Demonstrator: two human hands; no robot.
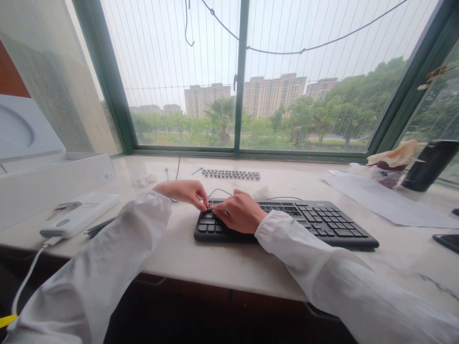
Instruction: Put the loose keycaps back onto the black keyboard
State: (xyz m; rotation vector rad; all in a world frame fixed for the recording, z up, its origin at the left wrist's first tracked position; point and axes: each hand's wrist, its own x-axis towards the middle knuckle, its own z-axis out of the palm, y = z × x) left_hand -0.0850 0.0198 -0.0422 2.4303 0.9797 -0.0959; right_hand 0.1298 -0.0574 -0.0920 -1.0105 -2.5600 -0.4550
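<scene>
A black keyboard lies on the pale stone counter, some of its upper-left part showing bare sockets without keycaps. My left hand reaches over its top left corner, fingers bent and pinched down at a key. Coming in from the right, my right hand rests over the keyboard's left half, its fingers drawn together and pointing at that same spot. Whatever is between the fingertips of either hand is too small to make out. Behind the keyboard, loose keycaps stand in rows, with a small blue strip-like tool beside them.
On the left are a white box, a white power bank with a cable, and keys. To the right lie paper sheets, a black cylinder and a phone. A window frame borders the counter's back.
</scene>
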